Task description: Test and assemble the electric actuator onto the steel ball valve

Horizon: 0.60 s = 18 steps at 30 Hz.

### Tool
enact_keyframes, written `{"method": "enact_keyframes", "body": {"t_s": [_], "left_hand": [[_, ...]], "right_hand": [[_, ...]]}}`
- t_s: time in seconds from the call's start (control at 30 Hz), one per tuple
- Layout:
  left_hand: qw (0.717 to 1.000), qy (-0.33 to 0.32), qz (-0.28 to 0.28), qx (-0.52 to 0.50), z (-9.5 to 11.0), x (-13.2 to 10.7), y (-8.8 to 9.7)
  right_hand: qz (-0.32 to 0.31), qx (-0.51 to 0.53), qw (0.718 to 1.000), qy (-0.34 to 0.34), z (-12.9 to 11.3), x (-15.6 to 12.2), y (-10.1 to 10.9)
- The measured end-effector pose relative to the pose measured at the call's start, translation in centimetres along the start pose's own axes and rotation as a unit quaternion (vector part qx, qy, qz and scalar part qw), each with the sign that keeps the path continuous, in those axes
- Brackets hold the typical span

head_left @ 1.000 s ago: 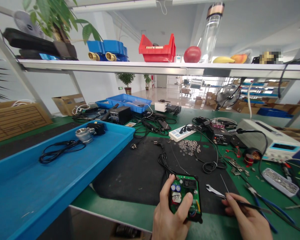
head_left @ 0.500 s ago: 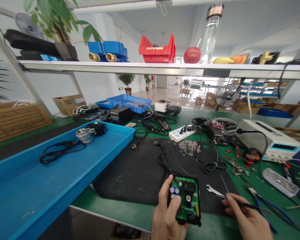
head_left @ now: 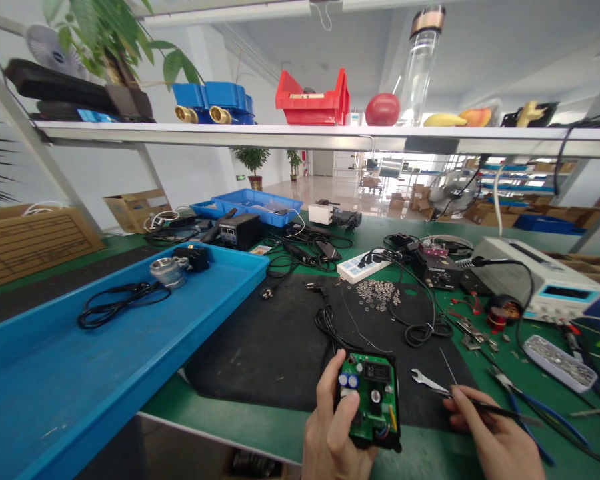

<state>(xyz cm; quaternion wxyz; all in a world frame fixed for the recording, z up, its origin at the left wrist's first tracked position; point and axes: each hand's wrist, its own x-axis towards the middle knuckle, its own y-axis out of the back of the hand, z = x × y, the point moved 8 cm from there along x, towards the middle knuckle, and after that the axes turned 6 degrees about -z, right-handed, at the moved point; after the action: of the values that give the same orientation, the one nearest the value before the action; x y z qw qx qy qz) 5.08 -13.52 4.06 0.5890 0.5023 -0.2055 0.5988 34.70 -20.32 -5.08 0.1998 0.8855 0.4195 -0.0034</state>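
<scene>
Left hand (head_left: 333,433) grips a green circuit board (head_left: 371,400) over the black mat (head_left: 280,347); right hand (head_left: 495,443) pinches a thin soldering iron (head_left: 500,412) beside a small wrench (head_left: 427,381).

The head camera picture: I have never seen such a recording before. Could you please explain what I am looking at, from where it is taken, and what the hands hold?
The picture comes from a camera worn on a person's head, looking forward and down at a workbench, so you see the person's own two hands at the bottom edge. There is no machine doing the work.

The left hand holds a green circuit board in a black housing, tilted toward the camera. The right hand holds a thin dark tool like a pen; what kind of tool it is I cannot tell.

On the green table lies a black mat with a small wrench, a pile of small metal rings and cables. To the left is a large blue tray holding a black cord. Above is a shelf with bins and fruit.
</scene>
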Motion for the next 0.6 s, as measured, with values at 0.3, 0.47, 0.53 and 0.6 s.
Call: {"method": "enact_keyframes", "body": {"t_s": [0.3,0.47,0.53,0.6], "left_hand": [[0.999,0.007,-0.05,-0.01,-0.2,1.2,0.0],[0.987,0.048,-0.146,-0.035,-1.6,3.7,-0.5],[0.98,0.082,-0.177,-0.046,-2.1,4.6,-0.6],[0.971,0.119,-0.204,-0.043,-2.4,5.1,-1.0]], "right_hand": [[0.002,0.016,1.0,0.004,0.2,0.2,0.0],[0.025,-0.035,0.998,0.055,-0.5,-0.3,0.3],[0.041,-0.085,0.989,0.114,-1.7,-0.4,0.4],[0.045,-0.167,0.963,0.206,-3.3,-0.5,0.1]]}}
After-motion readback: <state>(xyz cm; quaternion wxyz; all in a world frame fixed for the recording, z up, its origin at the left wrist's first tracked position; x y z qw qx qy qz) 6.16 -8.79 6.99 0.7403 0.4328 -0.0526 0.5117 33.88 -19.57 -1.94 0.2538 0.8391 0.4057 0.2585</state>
